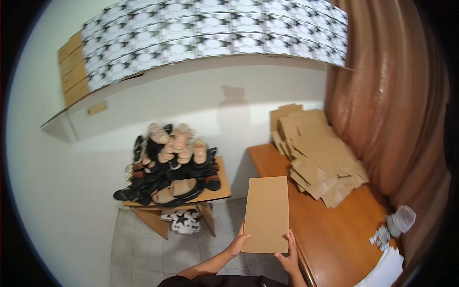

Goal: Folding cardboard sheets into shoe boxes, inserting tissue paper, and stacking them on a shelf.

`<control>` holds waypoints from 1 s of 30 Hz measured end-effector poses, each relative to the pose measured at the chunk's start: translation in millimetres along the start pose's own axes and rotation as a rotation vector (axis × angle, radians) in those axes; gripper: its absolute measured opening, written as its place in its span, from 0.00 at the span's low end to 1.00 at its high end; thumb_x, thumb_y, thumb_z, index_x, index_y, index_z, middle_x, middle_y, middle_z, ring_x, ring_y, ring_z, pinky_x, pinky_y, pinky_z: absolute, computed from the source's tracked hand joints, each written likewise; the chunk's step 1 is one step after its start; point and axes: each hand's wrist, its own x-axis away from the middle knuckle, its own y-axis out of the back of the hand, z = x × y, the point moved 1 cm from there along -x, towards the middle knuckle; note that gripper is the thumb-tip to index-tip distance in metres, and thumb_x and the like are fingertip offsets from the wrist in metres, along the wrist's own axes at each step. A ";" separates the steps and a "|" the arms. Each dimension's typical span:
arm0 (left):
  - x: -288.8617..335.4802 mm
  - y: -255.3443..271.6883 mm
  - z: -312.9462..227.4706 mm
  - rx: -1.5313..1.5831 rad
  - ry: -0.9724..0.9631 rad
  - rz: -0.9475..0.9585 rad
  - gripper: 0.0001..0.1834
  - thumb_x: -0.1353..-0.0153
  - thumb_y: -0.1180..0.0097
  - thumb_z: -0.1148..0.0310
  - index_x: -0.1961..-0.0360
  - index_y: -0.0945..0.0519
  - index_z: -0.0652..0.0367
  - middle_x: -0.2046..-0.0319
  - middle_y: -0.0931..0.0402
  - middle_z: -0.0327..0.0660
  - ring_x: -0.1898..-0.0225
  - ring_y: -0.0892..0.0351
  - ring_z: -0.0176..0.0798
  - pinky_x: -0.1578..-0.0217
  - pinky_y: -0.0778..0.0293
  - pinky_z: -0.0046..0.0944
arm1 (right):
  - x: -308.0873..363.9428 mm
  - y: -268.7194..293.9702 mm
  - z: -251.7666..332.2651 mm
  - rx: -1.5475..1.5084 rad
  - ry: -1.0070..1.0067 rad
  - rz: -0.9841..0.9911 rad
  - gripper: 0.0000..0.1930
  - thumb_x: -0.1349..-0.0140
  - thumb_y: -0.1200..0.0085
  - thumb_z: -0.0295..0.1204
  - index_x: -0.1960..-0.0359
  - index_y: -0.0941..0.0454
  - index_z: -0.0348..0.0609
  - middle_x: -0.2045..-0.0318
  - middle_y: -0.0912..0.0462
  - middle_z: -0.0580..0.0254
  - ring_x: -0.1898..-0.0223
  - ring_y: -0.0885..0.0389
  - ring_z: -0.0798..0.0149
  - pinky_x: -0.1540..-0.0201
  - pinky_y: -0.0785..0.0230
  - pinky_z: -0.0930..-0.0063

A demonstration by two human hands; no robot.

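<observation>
A plain brown cardboard box (267, 215) is held up in front of me, its long flat face toward the camera. My left hand (237, 243) grips its lower left side, thumb lying on the near face. On the lower right edge my right hand (289, 256) has hold of the same box, its thumb near the bottom corner. The fingers behind the box are hidden. Just right of it is a wooden table (330, 234), and a pile of flattened cardboard pieces (322, 148) covers that table's far part.
Sandals and shoes (174, 167) are heaped on a small table (222, 184) at the left. Black-and-white patterned boxes (215, 36) fill a wall shelf above. A clear plastic bag (401, 220) and white paper sheets (385, 270) lie at the right, beside a brown curtain (382, 95).
</observation>
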 end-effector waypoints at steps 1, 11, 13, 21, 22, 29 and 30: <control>10.3 11.1 -9.6 0.006 -0.040 -0.029 0.39 0.41 0.62 0.72 0.32 0.65 0.58 0.32 0.61 0.44 0.31 0.63 0.38 0.35 0.60 0.36 | -7.7 -13.3 9.2 -0.024 0.041 0.061 0.45 0.52 0.34 0.41 0.35 0.48 0.43 0.33 0.54 0.44 0.32 0.52 0.50 0.34 0.55 0.58; 150.0 138.4 -134.2 -0.158 -0.381 -0.254 0.50 0.47 0.52 0.73 0.33 0.75 0.58 0.30 0.73 0.43 0.30 0.74 0.38 0.34 0.68 0.39 | -53.5 -207.4 81.2 -0.084 0.324 0.406 0.50 0.59 0.29 0.31 0.35 0.50 0.47 0.33 0.56 0.43 0.32 0.52 0.48 0.35 0.54 0.56; 186.1 168.3 -160.4 -0.247 -0.450 -0.291 0.52 0.48 0.51 0.72 0.33 0.75 0.58 0.31 0.74 0.43 0.30 0.75 0.39 0.35 0.69 0.40 | -58.5 -258.6 100.6 -0.163 0.389 0.432 0.46 0.58 0.30 0.31 0.37 0.47 0.45 0.34 0.53 0.38 0.33 0.49 0.44 0.37 0.51 0.55; 326.0 284.7 -247.3 -0.355 -0.624 -0.506 0.56 0.49 0.46 0.67 0.34 0.78 0.56 0.31 0.77 0.45 0.30 0.78 0.42 0.35 0.71 0.47 | -51.1 -463.4 170.3 -0.354 0.581 0.669 0.45 0.56 0.31 0.32 0.37 0.46 0.47 0.34 0.54 0.38 0.33 0.52 0.42 0.37 0.52 0.55; 337.5 299.7 -250.4 -0.361 -0.616 -0.526 0.56 0.49 0.46 0.67 0.34 0.78 0.56 0.31 0.77 0.45 0.30 0.78 0.42 0.35 0.71 0.47 | -50.0 -484.6 177.7 -0.378 0.617 0.697 0.44 0.56 0.31 0.31 0.37 0.45 0.47 0.34 0.54 0.38 0.33 0.52 0.42 0.36 0.53 0.56; 392.5 406.1 -293.7 -0.535 -0.757 -0.756 0.57 0.49 0.47 0.47 0.33 0.72 0.57 0.31 0.74 0.47 0.30 0.74 0.45 0.35 0.69 0.52 | -69.6 -618.4 227.3 -0.570 0.611 0.749 0.36 0.51 0.34 0.29 0.41 0.41 0.44 0.35 0.52 0.36 0.33 0.50 0.42 0.36 0.53 0.57; 394.6 417.5 -306.2 -0.576 -0.797 -0.702 0.59 0.47 0.46 0.46 0.34 0.76 0.58 0.31 0.77 0.49 0.30 0.76 0.46 0.35 0.71 0.52 | -76.3 -640.4 233.4 -0.583 0.613 0.770 0.36 0.51 0.34 0.29 0.41 0.41 0.44 0.35 0.52 0.36 0.33 0.50 0.42 0.36 0.53 0.57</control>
